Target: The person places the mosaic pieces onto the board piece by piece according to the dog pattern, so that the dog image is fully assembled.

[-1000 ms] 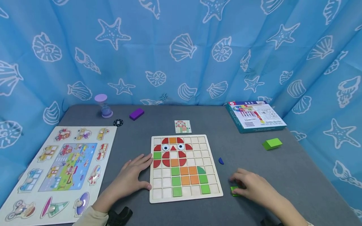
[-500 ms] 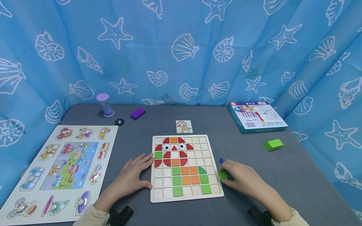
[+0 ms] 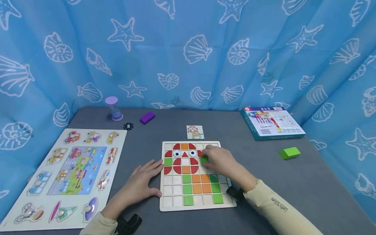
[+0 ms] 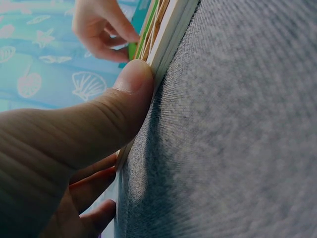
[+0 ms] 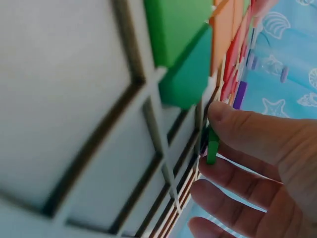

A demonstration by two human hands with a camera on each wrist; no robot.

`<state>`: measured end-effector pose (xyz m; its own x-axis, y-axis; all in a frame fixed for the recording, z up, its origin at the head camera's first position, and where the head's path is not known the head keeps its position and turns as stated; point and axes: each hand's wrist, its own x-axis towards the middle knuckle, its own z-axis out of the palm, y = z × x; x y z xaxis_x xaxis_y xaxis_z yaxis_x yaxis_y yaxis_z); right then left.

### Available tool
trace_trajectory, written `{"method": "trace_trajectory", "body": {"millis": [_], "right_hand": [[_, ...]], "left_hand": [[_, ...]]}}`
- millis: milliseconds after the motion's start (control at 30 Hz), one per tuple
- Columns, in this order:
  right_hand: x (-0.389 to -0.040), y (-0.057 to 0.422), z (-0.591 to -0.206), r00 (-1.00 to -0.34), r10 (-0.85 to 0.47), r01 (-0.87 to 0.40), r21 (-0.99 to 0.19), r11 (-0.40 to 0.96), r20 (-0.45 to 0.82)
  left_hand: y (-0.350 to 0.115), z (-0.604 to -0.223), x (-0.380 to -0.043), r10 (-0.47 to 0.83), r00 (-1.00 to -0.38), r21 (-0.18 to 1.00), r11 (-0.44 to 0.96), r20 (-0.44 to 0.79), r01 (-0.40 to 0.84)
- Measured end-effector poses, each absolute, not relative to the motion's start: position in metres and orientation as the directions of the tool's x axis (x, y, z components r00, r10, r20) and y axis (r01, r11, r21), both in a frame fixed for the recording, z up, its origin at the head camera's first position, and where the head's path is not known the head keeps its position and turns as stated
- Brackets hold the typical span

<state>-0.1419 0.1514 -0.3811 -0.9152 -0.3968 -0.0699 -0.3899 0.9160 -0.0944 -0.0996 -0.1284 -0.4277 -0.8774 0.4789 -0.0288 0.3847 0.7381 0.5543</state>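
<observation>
My right hand (image 3: 219,160) pinches a green square tile (image 3: 204,160) between thumb and fingers, over the upper right part of the wooden grid board (image 3: 167,201). In the right wrist view the green tile (image 5: 212,146) stands edge-on, close to the grid. My left hand (image 3: 140,183) lies with spread fingers at the board's left edge, thumb and fingertips touching the rim. Red, orange and green tiles fill some of the board's cells, among them two eye tiles (image 3: 192,153) and a teal quarter-round tile (image 3: 213,178). A small pattern card (image 3: 195,132) lies just behind the board.
A knobbed vehicle puzzle (image 3: 120,138) takes up the left side. Toward the back are an hourglass (image 3: 115,109), a black chip (image 3: 128,126) and a purple block (image 3: 147,117). On the right lie a flat box (image 3: 273,122) and a green prism block (image 3: 289,153).
My right hand has lifted the green tile off the table right of the board and carried it left and away from me, over the grid. The small blue piece is now out of sight.
</observation>
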Motion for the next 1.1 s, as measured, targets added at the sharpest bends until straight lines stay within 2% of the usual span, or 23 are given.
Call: {"method": "trace_trajectory", "body": {"millis": [400,567,733,900,1100], "right_hand": [[-0.14,0.151,-0.378,-0.927,-0.365,-0.353,-0.135,0.926,-0.082],[-0.125,0.179,-0.367,-0.943,-0.333,-0.325,-0.169,0.931,-0.022],[-0.097,0.216,-0.363,-0.963,-0.268,-0.266,-0.155,0.951,0.009],[-0.071,0.242,-0.366,-0.985,-0.137,-0.125,-0.116,0.985,-0.106],[-0.045,0.263,-0.371,-0.959,0.016,0.031,-0.051,0.998,-0.284]], "left_hand": [[-0.127,-0.425,-0.099,0.479,-0.878,0.569,0.729,-0.029,0.379],[-0.127,-0.425,-0.099,0.484,-0.875,0.57,0.727,-0.028,0.383],[-0.128,-0.425,-0.1,0.483,-0.875,0.566,0.727,-0.02,0.388],[-0.13,-0.427,-0.1,0.478,-0.878,0.564,0.729,-0.012,0.388],[-0.127,-0.427,-0.099,0.481,-0.877,0.563,0.732,-0.026,0.384]]}}
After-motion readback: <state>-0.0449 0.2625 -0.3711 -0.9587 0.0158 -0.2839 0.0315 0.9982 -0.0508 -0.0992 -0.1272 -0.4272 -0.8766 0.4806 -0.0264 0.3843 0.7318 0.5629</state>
